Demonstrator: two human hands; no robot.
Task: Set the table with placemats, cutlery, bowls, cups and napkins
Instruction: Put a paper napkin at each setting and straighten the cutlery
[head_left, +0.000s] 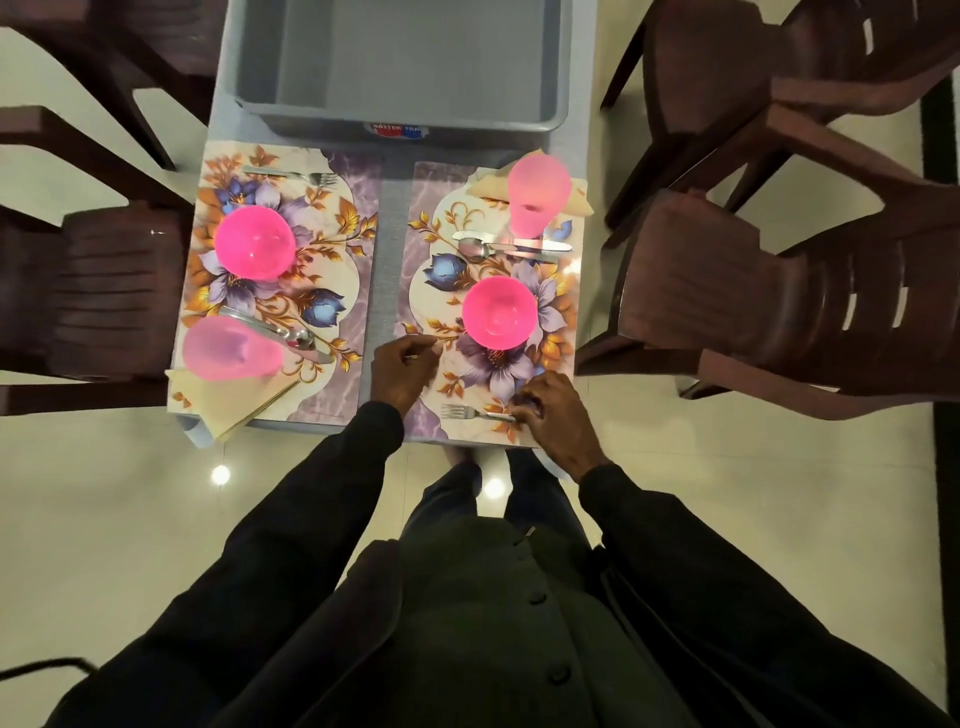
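Observation:
Two floral placemats lie side by side on a small table. The left placemat carries a pink bowl, a pink cup on a cream napkin, a fork and a knife and spoon. On the right placemat are a pink bowl, a pink cup on a napkin, and a knife and spoon. My right hand pinches the handle of a fork at that mat's near edge. My left hand rests curled on the mat's near left part.
A grey plastic tub stands at the table's far end. Dark brown plastic chairs flank both sides of the table, close to its edges. Glossy pale floor lies beneath me.

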